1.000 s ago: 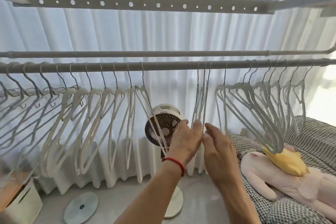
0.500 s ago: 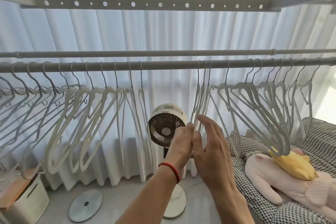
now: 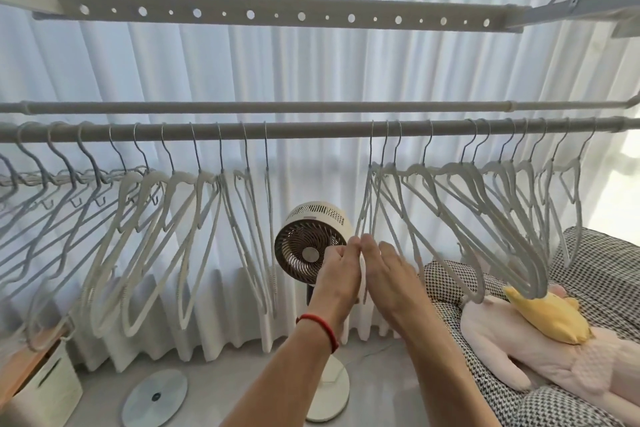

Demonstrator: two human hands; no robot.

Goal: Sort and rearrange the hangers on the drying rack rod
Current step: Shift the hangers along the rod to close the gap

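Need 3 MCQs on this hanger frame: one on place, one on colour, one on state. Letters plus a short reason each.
1. Where does the fan stand?
A. on the bed
B. on the floor before the curtain, behind the hands
C. on top of the rod

2. What colour is the band on the left wrist?
A. red
B. blue
C. green

3. What is the left hand doing?
A. hanging idle at the side
B. gripping the fan
C. pinching the lower part of the hangers at the gap in the rod, beside the right hand

Answers:
1 B: its pole and round base sit on the floor by the curtain.
2 A: the band is plainly red.
3 C: its fingers curl on the thin hanger bars.
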